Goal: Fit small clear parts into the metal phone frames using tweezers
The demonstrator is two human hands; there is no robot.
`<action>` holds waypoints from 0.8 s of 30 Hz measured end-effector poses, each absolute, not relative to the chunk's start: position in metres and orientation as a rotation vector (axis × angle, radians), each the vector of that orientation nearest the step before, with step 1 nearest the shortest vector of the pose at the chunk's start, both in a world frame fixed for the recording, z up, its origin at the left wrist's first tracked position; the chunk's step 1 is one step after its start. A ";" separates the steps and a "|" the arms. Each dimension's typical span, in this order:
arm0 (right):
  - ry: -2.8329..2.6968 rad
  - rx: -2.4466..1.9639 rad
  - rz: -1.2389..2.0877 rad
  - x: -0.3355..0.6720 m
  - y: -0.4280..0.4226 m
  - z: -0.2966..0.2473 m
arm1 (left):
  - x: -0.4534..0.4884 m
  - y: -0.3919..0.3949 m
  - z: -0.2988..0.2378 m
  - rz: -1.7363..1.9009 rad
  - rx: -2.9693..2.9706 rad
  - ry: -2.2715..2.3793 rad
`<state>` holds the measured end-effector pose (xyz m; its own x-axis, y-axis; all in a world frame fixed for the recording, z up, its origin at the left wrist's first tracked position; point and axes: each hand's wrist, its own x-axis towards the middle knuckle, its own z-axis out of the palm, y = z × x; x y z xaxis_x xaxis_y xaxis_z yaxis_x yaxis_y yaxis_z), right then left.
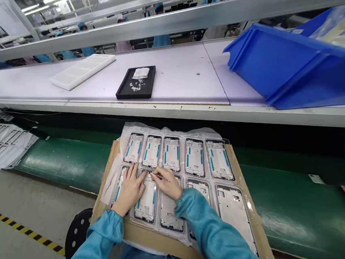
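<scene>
Phone frames lie in two rows in a clear plastic tray [180,173]. My left hand [130,188] rests with its fingers spread over the two leftmost frames of the near row, its fingertips near their top ends. My right hand [167,182] is closed on thin metal tweezers [162,177], whose tip is at the top end of the second near-row phone frame [146,204]. Blue strips show on the far-row frames, such as the rightmost phone frame [220,160], and on the two near-row frames at the left. The near-row phone frame [235,209] at the right shows no blue strips.
Under the tray is a cardboard sheet [147,235]. On the shelf are a black tray [136,91] with small white pieces, a white slotted tray [83,72] and a blue bin [300,68]. More frames [3,145] lie left on the green conveyor belt [66,158]. A black stool [77,230] stands below.
</scene>
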<state>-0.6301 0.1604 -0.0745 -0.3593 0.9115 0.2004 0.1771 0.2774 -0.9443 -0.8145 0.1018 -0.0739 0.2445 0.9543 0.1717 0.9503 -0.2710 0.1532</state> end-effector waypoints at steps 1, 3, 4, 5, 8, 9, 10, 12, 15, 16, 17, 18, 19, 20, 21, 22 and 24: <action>-1.720 -0.992 1.161 -0.631 0.161 -0.075 | -0.813 0.102 -0.073 0.332 2.466 1.899; -1.667 -0.979 1.194 -0.632 0.162 -0.075 | -0.811 0.103 -0.069 0.268 2.458 1.932; -1.633 -0.981 1.200 -0.632 0.164 -0.075 | -0.810 0.104 -0.068 0.231 2.451 1.946; -1.579 -0.994 1.204 -0.632 0.166 -0.074 | -0.809 0.105 -0.066 0.193 2.446 1.954; -1.289 -1.056 1.234 -0.629 0.173 -0.071 | -0.807 0.107 -0.064 0.105 2.438 1.956; -1.197 -1.068 1.247 -0.628 0.175 -0.070 | -0.806 0.107 -0.064 0.093 2.435 1.958; -1.129 -1.071 1.265 -0.627 0.177 -0.069 | -0.805 0.107 -0.066 0.085 2.427 1.963; -1.058 -1.055 1.289 -0.625 0.182 -0.068 | -0.804 0.107 -0.069 0.060 2.403 1.971; -0.969 -1.034 1.263 -0.621 0.188 -0.069 | -0.811 0.117 -0.061 0.144 2.379 1.951; -0.932 -1.030 1.248 -0.620 0.190 -0.070 | -0.816 0.127 -0.051 0.274 2.390 1.937; -0.906 -1.025 1.241 -0.620 0.192 -0.070 | -0.821 0.141 -0.035 0.467 2.410 1.911; -0.896 -1.016 1.247 -0.619 0.194 -0.071 | -0.827 0.160 -0.014 0.693 2.424 1.874; -0.899 -1.004 1.264 -0.620 0.196 -0.071 | -0.832 0.183 0.011 0.926 2.434 1.826; -0.908 -0.991 1.284 -0.621 0.197 -0.071 | -0.836 0.209 0.038 1.120 2.437 1.777; -0.917 -0.985 1.303 -0.622 0.198 -0.071 | -0.840 0.238 0.066 1.186 2.423 1.787; -0.919 -0.986 1.316 -0.625 0.198 -0.070 | -0.843 0.268 0.093 1.154 2.389 1.896; -0.904 -1.007 1.322 -0.630 0.198 -0.068 | -0.846 0.324 0.137 1.004 2.288 2.106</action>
<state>-0.6303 0.1980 -0.0679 0.0573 0.9977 -0.0361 -0.3283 -0.0153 -0.9444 -0.8462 0.3243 0.1366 -0.0155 0.8605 0.5093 0.9375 -0.1646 0.3066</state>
